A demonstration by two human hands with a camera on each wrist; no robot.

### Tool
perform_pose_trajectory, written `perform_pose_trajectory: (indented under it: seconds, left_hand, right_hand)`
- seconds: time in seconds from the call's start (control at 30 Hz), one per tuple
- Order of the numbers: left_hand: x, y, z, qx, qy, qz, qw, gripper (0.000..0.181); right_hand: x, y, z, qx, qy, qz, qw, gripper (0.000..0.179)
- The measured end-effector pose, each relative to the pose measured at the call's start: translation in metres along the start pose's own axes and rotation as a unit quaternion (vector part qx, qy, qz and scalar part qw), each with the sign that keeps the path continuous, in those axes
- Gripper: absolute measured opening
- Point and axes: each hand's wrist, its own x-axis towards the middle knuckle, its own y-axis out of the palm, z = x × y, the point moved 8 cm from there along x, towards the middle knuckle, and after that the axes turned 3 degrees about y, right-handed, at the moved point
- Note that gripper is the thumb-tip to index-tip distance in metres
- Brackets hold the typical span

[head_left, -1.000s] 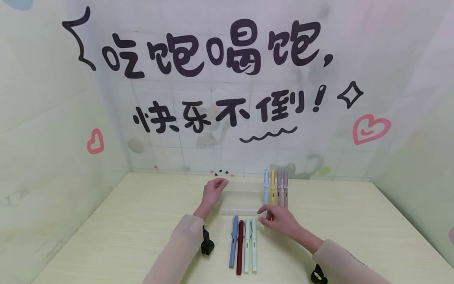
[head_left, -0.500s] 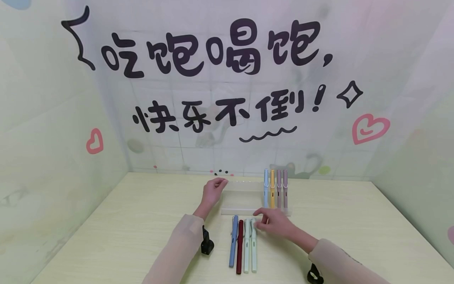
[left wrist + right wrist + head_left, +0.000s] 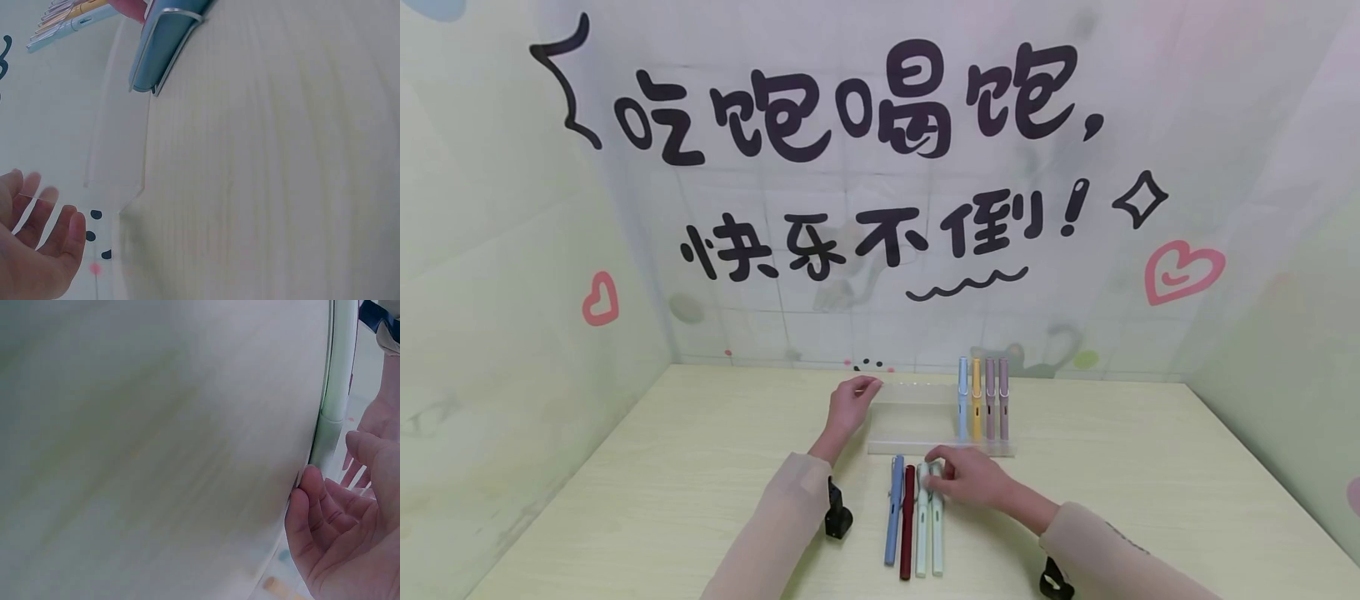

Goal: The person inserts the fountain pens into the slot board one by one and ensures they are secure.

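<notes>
My left hand [image 3: 850, 404] pinches the left upper edge of a clear pen stand [image 3: 910, 447]; in the left wrist view its fingers [image 3: 44, 215] show through the clear panel. On the table before the stand lie a blue pen [image 3: 894, 508], a dark red pen [image 3: 907, 525] and two pale green pens [image 3: 922, 533]. My right hand [image 3: 973, 479] is over the cap ends of the green pair. In the right wrist view, its fingertips are at a pale green pen's cap [image 3: 326, 440], with the thumb [image 3: 362, 447] apart from it.
At the stand's right end a light blue pen [image 3: 962, 400], a yellow pen [image 3: 977, 400] and two purple pens [image 3: 997, 400] stand in a row. A printed cloth wall [image 3: 820, 333] closes off the back of the pale wooden table [image 3: 1112, 467].
My right hand has moved left and slightly down, from beside the stand's front edge to over the caps of the green pens. The left hand and the pens stay put.
</notes>
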Motion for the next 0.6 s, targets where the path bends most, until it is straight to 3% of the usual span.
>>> perform_pose_trajectory:
  seconds: [0.23,0.6]
  left_hand:
    - [-0.0001,0.0001,0.0000,-0.001,0.002,0.000,1.0000,0.025]
    - [0.0010,-0.0002,0.0007,0.000,0.000,-0.002,1.0000,0.025]
  right_hand:
    - [0.0013,0.0013,0.0009,-0.006,0.000,-0.002,1.0000,0.029]
    - [-0.0006,-0.0023,-0.0073,0.026,0.011,0.010,0.9996,0.025]
